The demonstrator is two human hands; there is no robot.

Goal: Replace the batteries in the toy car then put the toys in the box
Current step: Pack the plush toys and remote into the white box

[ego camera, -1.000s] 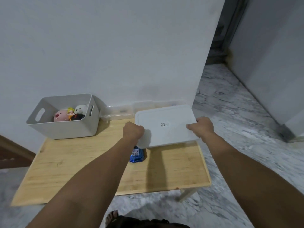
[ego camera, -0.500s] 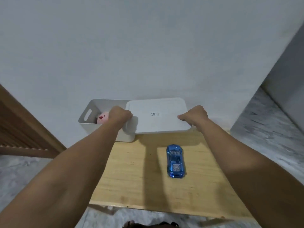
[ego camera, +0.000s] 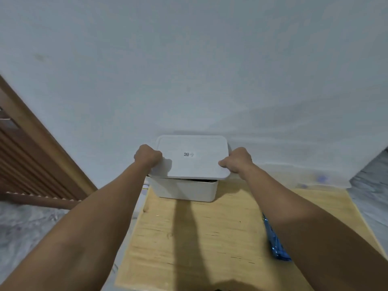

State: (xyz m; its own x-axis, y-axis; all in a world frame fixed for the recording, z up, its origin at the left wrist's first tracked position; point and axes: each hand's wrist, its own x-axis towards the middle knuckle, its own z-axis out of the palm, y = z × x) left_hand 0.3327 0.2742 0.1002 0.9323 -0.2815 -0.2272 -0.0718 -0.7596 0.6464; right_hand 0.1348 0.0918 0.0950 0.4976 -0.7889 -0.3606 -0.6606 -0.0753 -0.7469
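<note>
The left hand [ego camera: 148, 156] and right hand [ego camera: 237, 159] each grip a short edge of the white lid [ego camera: 192, 157], held just above the box [ego camera: 182, 189] on the tabletop [ego camera: 199, 234]. The lid looks light, stiff and smooth; edge grips suit it.

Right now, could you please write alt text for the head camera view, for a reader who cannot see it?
Two bare hands, left hand and right hand, hold a white lid by its ends over a white box on a wooden table against a pale wall. A blue toy car lies on the table, partly hidden by the right forearm.
</note>
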